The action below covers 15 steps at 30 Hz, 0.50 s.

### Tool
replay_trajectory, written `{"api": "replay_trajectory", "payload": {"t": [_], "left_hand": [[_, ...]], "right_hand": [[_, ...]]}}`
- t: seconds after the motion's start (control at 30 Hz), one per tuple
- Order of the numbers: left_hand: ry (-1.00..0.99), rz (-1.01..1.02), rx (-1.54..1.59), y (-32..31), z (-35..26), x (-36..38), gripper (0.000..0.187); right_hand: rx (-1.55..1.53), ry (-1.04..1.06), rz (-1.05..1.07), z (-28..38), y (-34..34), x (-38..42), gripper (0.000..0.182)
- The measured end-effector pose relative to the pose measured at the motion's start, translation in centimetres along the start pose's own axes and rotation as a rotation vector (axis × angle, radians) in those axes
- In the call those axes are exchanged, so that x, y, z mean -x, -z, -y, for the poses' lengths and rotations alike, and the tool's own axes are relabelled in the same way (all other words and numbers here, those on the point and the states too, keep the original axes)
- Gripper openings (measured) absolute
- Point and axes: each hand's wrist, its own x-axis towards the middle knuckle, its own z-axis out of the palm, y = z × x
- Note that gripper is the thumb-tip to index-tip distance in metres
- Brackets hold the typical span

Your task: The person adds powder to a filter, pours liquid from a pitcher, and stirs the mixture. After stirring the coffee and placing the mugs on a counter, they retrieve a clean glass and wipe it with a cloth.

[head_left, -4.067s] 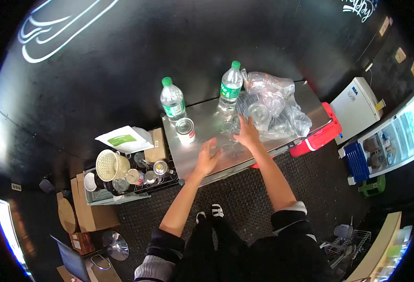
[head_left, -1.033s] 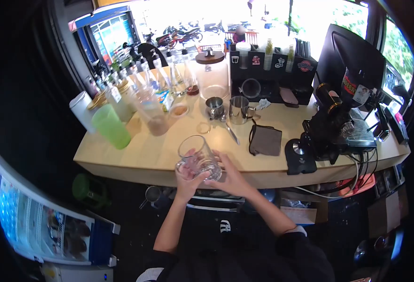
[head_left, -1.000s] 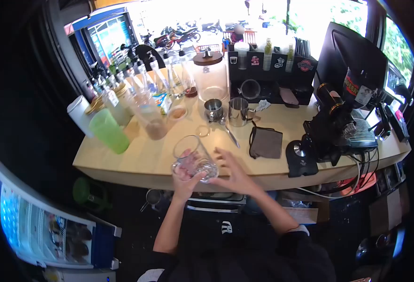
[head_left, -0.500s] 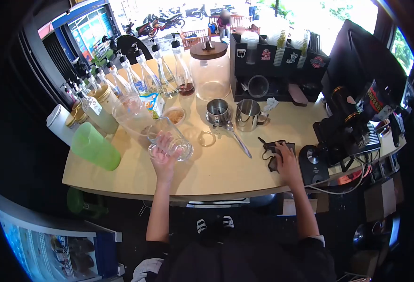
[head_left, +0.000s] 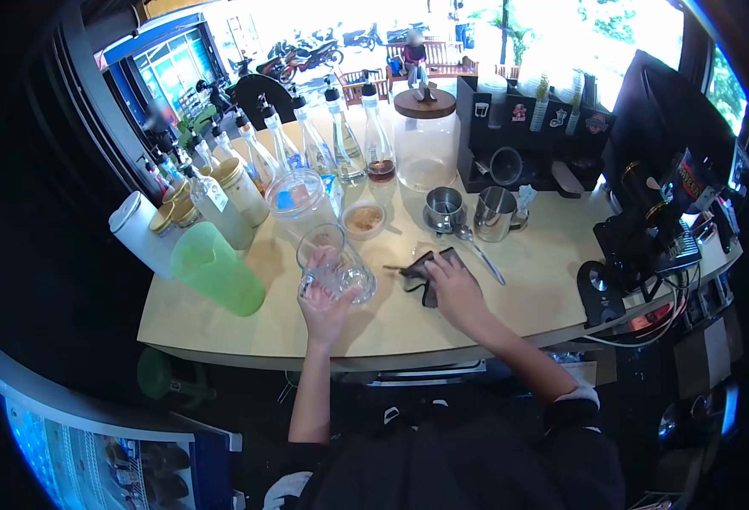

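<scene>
My left hand [head_left: 325,310] is wrapped round a clear glass [head_left: 353,274], tilted above the front of the wooden counter [head_left: 374,336]. To its right, my right hand [head_left: 452,289] presses its fingers on a dark cloth [head_left: 428,293] on the counter. Behind the glass are a small bowl of brown contents [head_left: 364,221] and a clear plastic tub [head_left: 298,204]. A metal cup [head_left: 444,209], a steel pitcher [head_left: 495,214] and a spoon [head_left: 482,254] are beyond my right hand.
A green pitcher [head_left: 219,270] is at the left, near pump bottles [head_left: 349,144] and lidded jars [head_left: 238,191]. A large glass jar [head_left: 427,149] and a black organizer [head_left: 527,132] line the back. Black equipment [head_left: 638,255] occupies the right. A seated person [head_left: 414,58] is outside.
My right hand has moved left with the dark cloth, closer to the glass. My left hand still holds the glass. The view has shifted, so the counter items appear farther right.
</scene>
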Motion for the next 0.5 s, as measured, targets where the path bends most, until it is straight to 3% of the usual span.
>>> {"api": "replay_trajectory", "payload": {"t": [0.13,0.27,0.43,0.5], "left_hand": [[0.018,-0.011,-0.041,1.1,-0.6,0.9,0.085],[0.028,-0.013,-0.055,0.7,-1.0,1.2,0.085],[0.049,0.012,-0.002,0.2,0.1,0.9,0.085],[0.039,0.025,-0.013,-0.1,0.1,0.7,0.085]], "right_hand": [[0.056,-0.113,-0.027,-0.6,-3.3,-1.7,0.044],[0.14,-0.099,0.02,1.2,-4.7,-5.2,0.046],[-0.001,0.278,0.068,2.1,-2.8,-2.2,0.043],[0.008,0.286,0.082,1.1,-1.3,-1.1,0.044]]}}
